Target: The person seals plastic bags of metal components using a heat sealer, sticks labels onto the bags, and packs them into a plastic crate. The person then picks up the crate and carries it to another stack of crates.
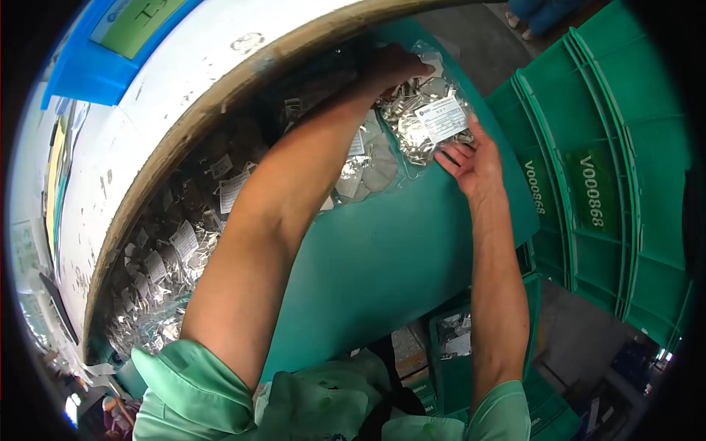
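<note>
A clear plastic bag of shiny metal parts lies at the far end of the green table surface, with a white printed label on top. My left hand reaches across to the bag's far edge and is closed on it there; some of its fingers are in shadow or hidden. At the near right edge of the bag is my right hand, its thumb up by the label and its fingers apart, palm toward the bag. Beside that bag sits another clear bag with flat grey pieces, partly behind my left forearm.
More labelled bags of metal parts line the left side under a white shelf edge. A blue bin stands on that shelf. Green crates are stacked on the right. Below my right arm is another green crate.
</note>
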Available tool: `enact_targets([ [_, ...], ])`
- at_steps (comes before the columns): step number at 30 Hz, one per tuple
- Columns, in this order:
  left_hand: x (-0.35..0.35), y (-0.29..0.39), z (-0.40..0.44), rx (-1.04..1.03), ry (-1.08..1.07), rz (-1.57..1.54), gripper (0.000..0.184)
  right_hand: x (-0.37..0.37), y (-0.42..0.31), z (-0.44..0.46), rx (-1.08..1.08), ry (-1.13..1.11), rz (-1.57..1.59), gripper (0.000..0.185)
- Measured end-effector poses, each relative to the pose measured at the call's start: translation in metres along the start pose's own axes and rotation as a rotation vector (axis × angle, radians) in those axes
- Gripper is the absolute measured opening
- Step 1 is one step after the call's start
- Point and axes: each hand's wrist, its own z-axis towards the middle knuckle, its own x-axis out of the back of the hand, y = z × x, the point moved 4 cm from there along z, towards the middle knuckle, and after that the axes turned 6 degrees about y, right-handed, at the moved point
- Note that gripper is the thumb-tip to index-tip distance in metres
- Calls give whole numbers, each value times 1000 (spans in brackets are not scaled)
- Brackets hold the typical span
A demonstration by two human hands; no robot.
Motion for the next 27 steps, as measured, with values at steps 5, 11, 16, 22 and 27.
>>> enact_targets([
  [5, -37, -29, 9, -19, -183, -870, 27, 13, 10, -9, -31, -178, 135, 35],
  [11, 45, 5, -83, -35, -123, -577, 33, -5, 49, -91, -14, -366, 273, 17],
  [16, 100, -52, -101, -94, 156, -28, 45, -43, 97, -108, -19, -236, 140, 18],
  [22, 112, -144, -89, -43, 160, 30, 45, -16, 128, -110, 115, -47, -264, 54],
  [27, 97, -194, -65, 207, -98, -303, 49, -43, 127, -116, 163, -111, -65, 59],
])
